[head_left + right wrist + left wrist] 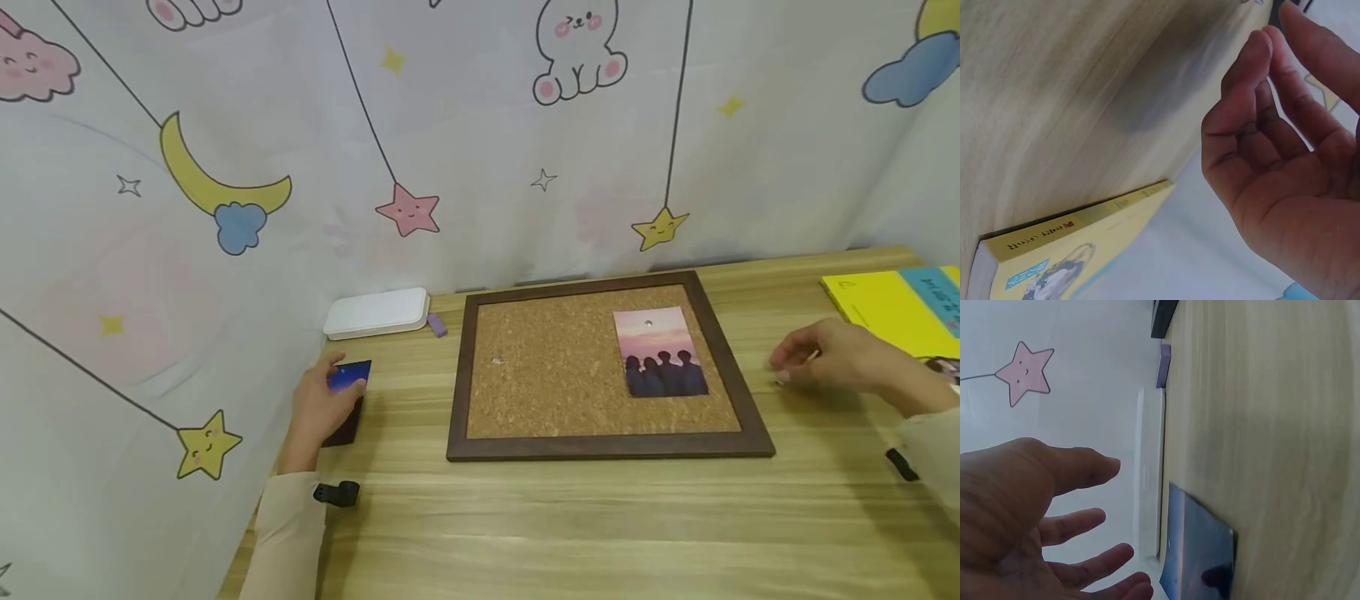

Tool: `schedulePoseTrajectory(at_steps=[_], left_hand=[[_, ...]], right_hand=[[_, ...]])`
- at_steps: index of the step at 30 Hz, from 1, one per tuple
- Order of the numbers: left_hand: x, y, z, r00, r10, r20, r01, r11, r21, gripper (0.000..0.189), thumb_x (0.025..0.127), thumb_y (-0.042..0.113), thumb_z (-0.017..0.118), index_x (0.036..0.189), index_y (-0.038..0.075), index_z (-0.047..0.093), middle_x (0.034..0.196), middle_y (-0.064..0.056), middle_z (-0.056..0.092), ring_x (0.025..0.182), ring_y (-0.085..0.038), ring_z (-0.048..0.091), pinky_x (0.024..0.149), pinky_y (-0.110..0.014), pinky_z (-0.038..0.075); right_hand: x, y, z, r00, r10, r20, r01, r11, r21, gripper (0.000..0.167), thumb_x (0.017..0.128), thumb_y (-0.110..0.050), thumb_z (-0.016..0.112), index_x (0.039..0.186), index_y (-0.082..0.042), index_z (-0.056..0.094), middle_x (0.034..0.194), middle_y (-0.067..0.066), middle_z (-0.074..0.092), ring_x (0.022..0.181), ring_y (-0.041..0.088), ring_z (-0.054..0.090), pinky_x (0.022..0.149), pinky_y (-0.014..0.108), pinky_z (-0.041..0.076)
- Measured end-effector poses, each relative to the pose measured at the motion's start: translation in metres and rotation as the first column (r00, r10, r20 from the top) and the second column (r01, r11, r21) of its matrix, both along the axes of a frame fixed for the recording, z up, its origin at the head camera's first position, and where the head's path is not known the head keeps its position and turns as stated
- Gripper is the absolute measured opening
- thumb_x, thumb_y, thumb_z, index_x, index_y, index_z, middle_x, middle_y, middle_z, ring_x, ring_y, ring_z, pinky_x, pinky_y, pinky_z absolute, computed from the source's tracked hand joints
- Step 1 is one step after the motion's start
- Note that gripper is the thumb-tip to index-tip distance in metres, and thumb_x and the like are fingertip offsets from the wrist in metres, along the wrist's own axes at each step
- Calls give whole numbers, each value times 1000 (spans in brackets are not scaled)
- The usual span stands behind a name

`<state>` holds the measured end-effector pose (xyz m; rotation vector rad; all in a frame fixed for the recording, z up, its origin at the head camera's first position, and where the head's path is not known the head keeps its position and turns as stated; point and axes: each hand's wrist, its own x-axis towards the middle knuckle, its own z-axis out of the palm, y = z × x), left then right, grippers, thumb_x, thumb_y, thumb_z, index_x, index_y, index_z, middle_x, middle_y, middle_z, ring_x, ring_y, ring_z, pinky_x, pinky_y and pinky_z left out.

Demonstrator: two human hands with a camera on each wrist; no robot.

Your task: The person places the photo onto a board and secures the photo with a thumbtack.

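Observation:
My left hand (321,404) hovers over a dark blue photo print (348,377) at the table's left side, thumb and fingers spread apart. In the left wrist view the print (1200,547) lies beyond the fingertips, and they hold nothing. To the right of a brown-framed cork board (555,375), my right hand (843,354) is low over the table, fingers loosely bent. The thumb stands apart from the fingers in the right wrist view. Small clear pins (1251,2) lie just past those fingertips. A pink sunset photo (660,350) is pinned on the board's right half.
Another small clear pin (497,360) sits on the cork's left part. At the back left are a white case (377,313) and a purple eraser-like block (437,325). A yellow book (881,308) lies at the far right. A patterned curtain (480,150) hangs behind the table.

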<state>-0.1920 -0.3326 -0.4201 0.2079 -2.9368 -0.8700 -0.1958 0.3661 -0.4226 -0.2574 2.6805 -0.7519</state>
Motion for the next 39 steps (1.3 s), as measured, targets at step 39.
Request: schedulePoseTrajectory(at_steps=[39], left_hand=[[2,-18,-9,992,124,11,-125,984,127,47,105,9,62,151,4,60,150,-32,60,125,-43,70,86,-33,61]], right_hand=[[-7,-18,-7,988,-28,-152,14,996,-91,9,104,-7,68,103,0,73,81,0,73,68,3,58,63,24,47]])
